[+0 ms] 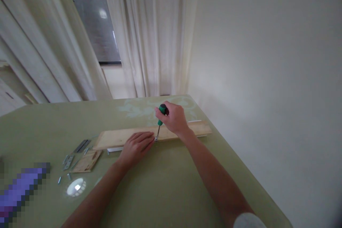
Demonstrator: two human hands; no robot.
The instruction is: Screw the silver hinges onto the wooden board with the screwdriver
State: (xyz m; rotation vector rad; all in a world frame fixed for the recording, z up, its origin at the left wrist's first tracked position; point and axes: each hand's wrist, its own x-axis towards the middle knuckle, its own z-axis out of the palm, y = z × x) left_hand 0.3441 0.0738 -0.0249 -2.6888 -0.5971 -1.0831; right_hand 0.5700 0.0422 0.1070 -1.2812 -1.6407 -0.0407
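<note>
1. Pale grey sleeve cuff (248,221), on the right arm, near the surface's right edge.
2. Purple item (22,188), toward the left edge of the green surface (165,185); masked in coarse blocks, identity impossible to tell.
3. Loose screws (59,180), just beside a bright round patch (76,187); dish or reflection, cannot tell which.
4. Metal plate (68,162), small wooden piece (87,161) and dark strips (82,146), grouped near the board's left end.
5. Left hand (137,146), laid over the board's near edge, fingers together and extended, pressing rather than gripping.
6. Long wooden board (114,138), lying flat, roughly parallel to the surface's far edge; right end close to the right edge; white material partly visible beneath.
7. Small metal fastener (156,138), at the board's near edge, just beside the left fingertips.
8. Green-and-black screwdriver (160,120), slightly tilted, tip down at the fastener.
9. Right hand (175,115), closed around the screwdriver handle, above the board.
10. Pale curtains (157,35) and dark window (93,17), beyond the far edge; plain wall (262,60), beyond the right edge.
</note>
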